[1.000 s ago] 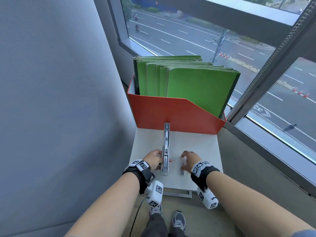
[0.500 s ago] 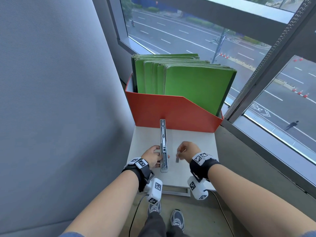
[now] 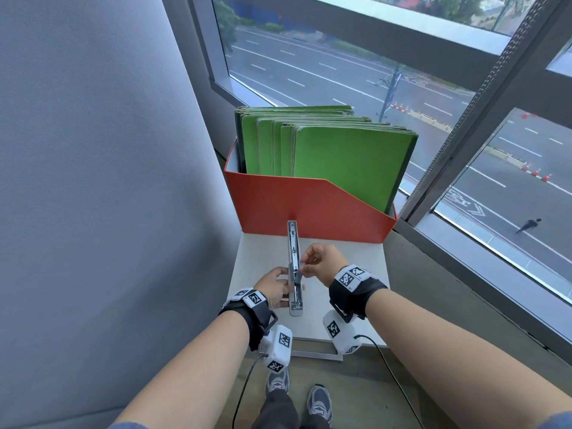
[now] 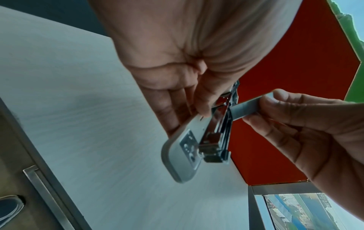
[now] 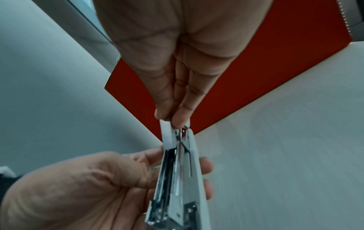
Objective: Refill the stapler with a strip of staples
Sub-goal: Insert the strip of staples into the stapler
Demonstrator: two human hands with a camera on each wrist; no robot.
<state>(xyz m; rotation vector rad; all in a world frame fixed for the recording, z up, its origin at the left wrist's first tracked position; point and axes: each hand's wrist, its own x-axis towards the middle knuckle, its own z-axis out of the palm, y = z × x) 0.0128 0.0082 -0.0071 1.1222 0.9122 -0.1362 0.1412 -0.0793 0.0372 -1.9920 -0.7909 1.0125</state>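
Stapler (image 3: pixel 294 267) opened flat at frame centre, above the white table (image 3: pixel 349 267).
One stapler gripped by left hand (image 3: pixel 274 287); one staple strip (image 4: pixel 245 109) pinched by right hand (image 3: pixel 325 261) at its channel; no legible writing.

A: How much of the stapler (image 3: pixel 294 267) shows?
B: Not all. The left hand (image 3: pixel 274 287) covers its middle from the head view, and the right-wrist picture cuts off its near end.
A: And the staple strip (image 4: pixel 245 108)?
B: One end sits under the right hand (image 4: pixel 307 130); whether the other end touches the stapler's channel, I cannot tell.
A: The worktop (image 4: pixel 78 93)?
B: Blurred in both wrist views.
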